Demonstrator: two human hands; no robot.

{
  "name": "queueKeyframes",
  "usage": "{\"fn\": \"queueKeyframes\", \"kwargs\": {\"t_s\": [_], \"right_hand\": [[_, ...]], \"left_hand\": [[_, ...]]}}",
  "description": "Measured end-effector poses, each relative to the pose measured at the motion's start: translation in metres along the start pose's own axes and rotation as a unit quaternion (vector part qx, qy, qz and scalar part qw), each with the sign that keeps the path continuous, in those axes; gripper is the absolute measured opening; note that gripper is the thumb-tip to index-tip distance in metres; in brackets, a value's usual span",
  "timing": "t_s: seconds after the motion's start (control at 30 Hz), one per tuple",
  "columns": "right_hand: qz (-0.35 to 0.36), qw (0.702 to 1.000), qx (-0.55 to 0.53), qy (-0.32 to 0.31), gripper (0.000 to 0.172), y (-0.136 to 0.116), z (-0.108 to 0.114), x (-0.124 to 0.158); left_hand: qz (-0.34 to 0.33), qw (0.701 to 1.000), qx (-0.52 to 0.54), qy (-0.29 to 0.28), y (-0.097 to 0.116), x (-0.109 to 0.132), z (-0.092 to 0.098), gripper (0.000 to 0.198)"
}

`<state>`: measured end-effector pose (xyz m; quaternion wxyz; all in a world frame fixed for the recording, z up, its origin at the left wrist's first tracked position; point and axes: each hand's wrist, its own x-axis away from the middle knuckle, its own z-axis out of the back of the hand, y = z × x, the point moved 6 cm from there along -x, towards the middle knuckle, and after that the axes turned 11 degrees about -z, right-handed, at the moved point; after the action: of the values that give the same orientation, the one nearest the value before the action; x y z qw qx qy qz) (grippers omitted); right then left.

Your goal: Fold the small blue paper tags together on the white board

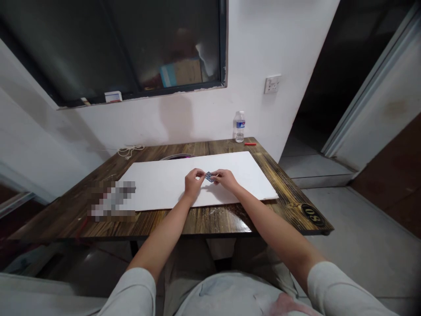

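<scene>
Between my two hands is a small, flat, blue-grey piece with a light pattern (208,177); it is too small for me to tell its kind. My left hand (193,182) pinches its left edge between thumb and fingers. On the other edge, my right hand (225,179) has its thumb and fingers closed. Both hands are a little above a white board (161,184), with their shadows falling on it. The board lies flat on a dark wood-grain table (268,169).
At the table's back right stand a clear plastic bottle (240,128) with a blue label and a red pen-like stick (250,144). A white cable (130,150) lies back left. Behind the board, a dark round object (177,156) is partly covered. A blurred patch hides something at left.
</scene>
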<state>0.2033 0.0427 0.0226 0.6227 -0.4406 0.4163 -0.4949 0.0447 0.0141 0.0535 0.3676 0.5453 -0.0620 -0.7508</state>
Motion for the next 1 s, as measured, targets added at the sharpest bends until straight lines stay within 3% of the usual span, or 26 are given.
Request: {"fn": "queueKeyframes", "kwargs": {"t_s": [0.13,0.27,0.53,0.7,1.0], "right_hand": [[0.089,0.989,0.119,0.027,0.015,-0.012,0.002,0.008],[0.157,0.968,0.193,0.039,0.019,-0.015,0.002,0.011],[0.126,0.946,0.298,0.030,0.025,-0.004,0.000,0.007],[0.112,0.941,0.318,0.016,0.022,-0.001,0.004,0.009],[0.123,0.962,0.242,0.013,0.018,0.001,0.004,0.009]], "left_hand": [[-0.018,0.999,-0.023,-0.046,0.005,0.000,-0.006,0.006],[-0.055,0.993,-0.043,-0.099,0.007,0.000,-0.012,0.019],[-0.017,0.964,-0.132,-0.229,-0.014,0.010,-0.024,0.008],[-0.045,0.967,-0.101,-0.228,-0.013,0.012,-0.030,0.018],[-0.037,0.977,-0.065,-0.200,-0.017,0.012,-0.032,0.012]]}}
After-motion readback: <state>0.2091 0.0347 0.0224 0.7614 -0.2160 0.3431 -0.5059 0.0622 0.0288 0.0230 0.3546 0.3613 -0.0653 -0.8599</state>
